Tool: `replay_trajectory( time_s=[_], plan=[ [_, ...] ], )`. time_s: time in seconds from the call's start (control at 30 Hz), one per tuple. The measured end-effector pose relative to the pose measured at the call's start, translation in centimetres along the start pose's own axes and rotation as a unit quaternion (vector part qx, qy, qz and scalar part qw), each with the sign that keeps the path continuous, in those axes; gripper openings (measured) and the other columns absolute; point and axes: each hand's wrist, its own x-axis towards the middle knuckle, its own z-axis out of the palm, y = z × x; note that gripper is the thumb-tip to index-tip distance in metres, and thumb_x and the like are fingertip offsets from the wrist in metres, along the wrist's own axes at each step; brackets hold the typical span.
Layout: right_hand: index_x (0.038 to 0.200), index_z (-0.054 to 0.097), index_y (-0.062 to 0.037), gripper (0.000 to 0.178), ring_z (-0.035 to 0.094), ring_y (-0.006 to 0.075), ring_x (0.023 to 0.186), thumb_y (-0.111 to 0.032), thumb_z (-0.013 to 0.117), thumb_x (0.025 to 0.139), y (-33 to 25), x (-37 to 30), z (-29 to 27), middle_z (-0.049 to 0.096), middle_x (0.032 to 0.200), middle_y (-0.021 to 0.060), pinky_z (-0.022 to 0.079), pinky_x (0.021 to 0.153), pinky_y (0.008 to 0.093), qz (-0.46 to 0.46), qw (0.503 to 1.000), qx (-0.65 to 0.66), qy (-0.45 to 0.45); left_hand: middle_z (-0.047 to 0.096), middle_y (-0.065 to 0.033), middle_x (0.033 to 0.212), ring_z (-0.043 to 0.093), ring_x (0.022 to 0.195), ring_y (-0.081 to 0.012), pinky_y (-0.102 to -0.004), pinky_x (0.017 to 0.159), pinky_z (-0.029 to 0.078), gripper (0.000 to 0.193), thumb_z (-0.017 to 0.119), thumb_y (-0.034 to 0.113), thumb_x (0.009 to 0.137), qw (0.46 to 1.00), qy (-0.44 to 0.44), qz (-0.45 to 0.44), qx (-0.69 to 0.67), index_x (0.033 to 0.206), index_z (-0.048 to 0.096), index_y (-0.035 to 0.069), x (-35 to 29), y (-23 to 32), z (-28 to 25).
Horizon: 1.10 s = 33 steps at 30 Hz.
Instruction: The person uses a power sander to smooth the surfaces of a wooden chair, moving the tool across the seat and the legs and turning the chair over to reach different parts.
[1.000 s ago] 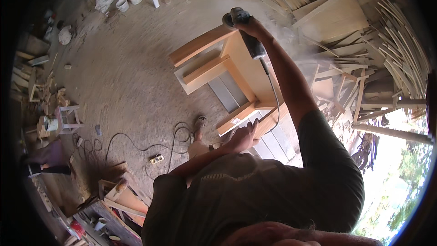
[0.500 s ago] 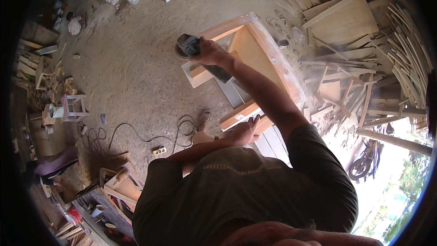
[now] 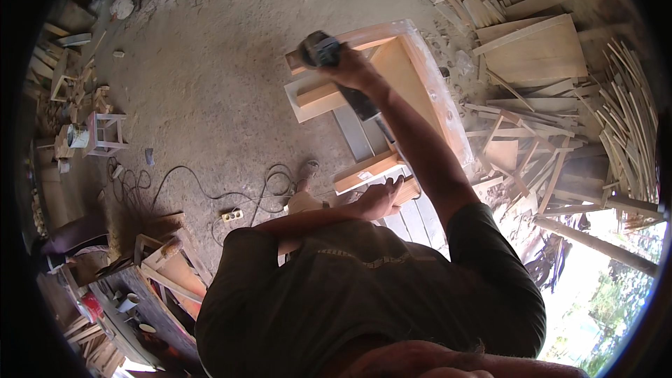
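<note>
The right hand is gripping a power tool over the wooden frame ahead; the left hand is resting on its near end, grip unclear. The frame is standing assembled, mostly bare.

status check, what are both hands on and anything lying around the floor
Right hand gripping power tool at far-left corner of wooden frame; left hand on its near end. Floor at left: socket strip, loose cord.
</note>
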Motion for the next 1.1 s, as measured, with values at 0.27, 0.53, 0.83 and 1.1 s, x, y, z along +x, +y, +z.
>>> replay_trajectory(
  time_s=[0.27, 0.53, 0.83, 1.1],
  plan=[
    [0.124, 0.054, 0.0080, 0.081, 0.069, 0.0383, 0.108, -0.050, 0.082, 0.074, -1.3, 0.1, -2.3, 0.069, 0.114, 0.0278, 0.054, 0.096, 0.0426, -0.016, 0.997, -0.057, -0.046, 0.060, -0.0360, 0.121, 0.070, 0.071, -0.0390, -0.0458, 0.062, 0.058, 0.097, 0.075, 0.042, 0.085, 0.998, -0.050, -0.024, -0.039, 0.154, 0.027, -0.009, 0.2, -0.1, -0.8],
    [0.129, 0.051, 0.0075, 0.087, 0.067, 0.0423, 0.111, -0.053, 0.082, 0.074, -3.2, 1.4, 0.4, 0.069, 0.114, 0.0299, 0.053, 0.097, 0.0462, -0.057, 0.993, -0.092, -0.052, 0.054, -0.0411, 0.125, 0.070, 0.078, -0.0422, -0.0459, 0.071, 0.059, 0.098, 0.076, 0.034, 0.084, 0.995, -0.042, 0.007, -0.091, 0.152, 0.024, -0.013, -0.3, -0.4, -1.1],
    [0.133, 0.048, 0.0078, 0.090, 0.068, 0.0409, 0.111, -0.053, 0.083, 0.076, -1.9, 1.7, 0.3, 0.068, 0.116, 0.0287, 0.053, 0.097, 0.0443, -0.035, 0.996, -0.055, -0.061, 0.056, -0.0380, 0.122, 0.069, 0.073, -0.0399, -0.0457, 0.065, 0.058, 0.099, 0.075, 0.038, 0.085, 0.998, -0.028, 0.021, -0.053, 0.154, 0.022, -0.010, 0.3, -0.8, 1.2],
    [0.129, 0.050, 0.0069, 0.086, 0.067, 0.0398, 0.113, -0.052, 0.082, 0.075, -0.6, 0.5, -3.1, 0.067, 0.117, 0.0291, 0.052, 0.097, 0.0450, 0.003, 0.996, -0.056, -0.062, 0.057, -0.0341, 0.123, 0.070, 0.084, -0.0400, -0.0444, 0.073, 0.059, 0.096, 0.072, 0.046, 0.090, 0.997, -0.051, -0.021, -0.045, 0.154, 0.024, -0.007, 0.4, -0.3, -1.0]
  ],
)
